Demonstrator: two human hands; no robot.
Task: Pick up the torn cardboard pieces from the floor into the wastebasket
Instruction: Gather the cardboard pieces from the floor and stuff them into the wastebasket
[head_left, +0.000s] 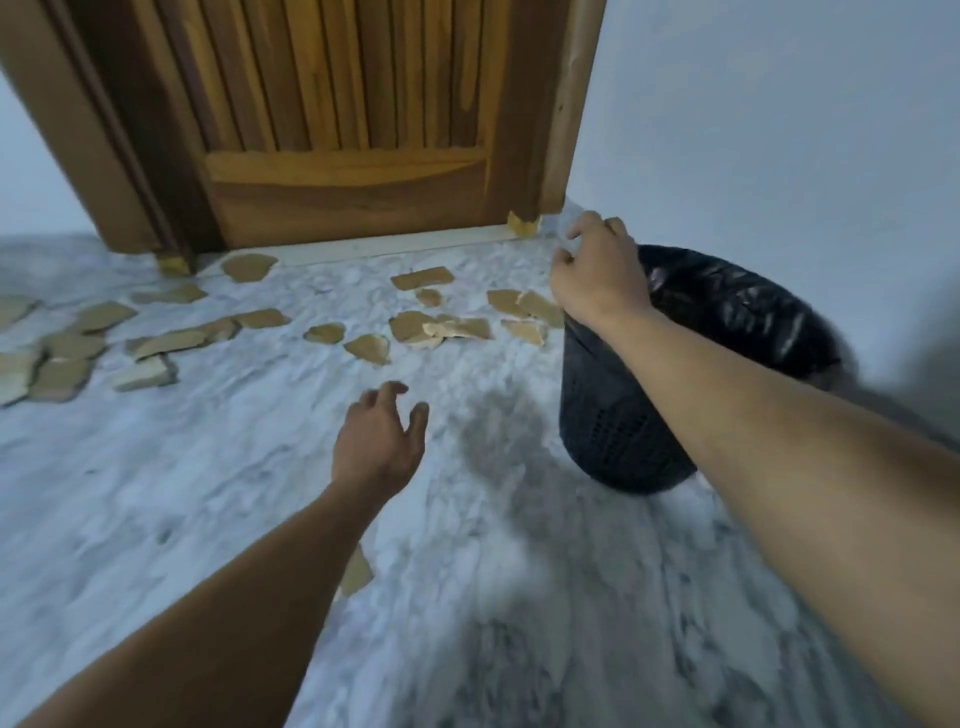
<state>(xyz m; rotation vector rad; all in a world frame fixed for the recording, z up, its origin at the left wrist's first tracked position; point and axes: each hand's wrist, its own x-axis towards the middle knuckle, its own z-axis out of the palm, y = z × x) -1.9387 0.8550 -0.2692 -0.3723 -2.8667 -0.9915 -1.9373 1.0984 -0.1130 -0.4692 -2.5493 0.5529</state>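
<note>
Looks like the person is at the reach-for-more stage here. Neither hand has anything in it as far as the picture shows. The left hand (376, 441) hovers low over the white-and-grey marble floor (208, 493) with its fingers loose and spread, gripping nothing. The right hand (597, 275) sits up over the near-left rim of the black mesh plastic wastebasket (613, 415) (it's got a black bag liner in it), fingers loosely curled, and no scrap can be seen in them.

Most of the torn brown cardboard pieces (415, 327) are on the floor, strung out in a band in front of the brown wooden door (343, 156), from the far left edge of the view right across to just beside the basket. The rounded scrap (369, 348) is the closest one ahead of the left hand, apart from it but near. A pale-edged scrap (524, 330) lies just left of the basket, below the right hand. There's also one lone scrap (357, 571) back by the person, partly hidden by the left forearm, easy to miss.

Best guess for the next move: drop the left hand forward onto that rounded scrap and pinch it by an edge, since flat card on smooth stone won't lift easily otherwise. Task is barely dented, plenty left.
</note>
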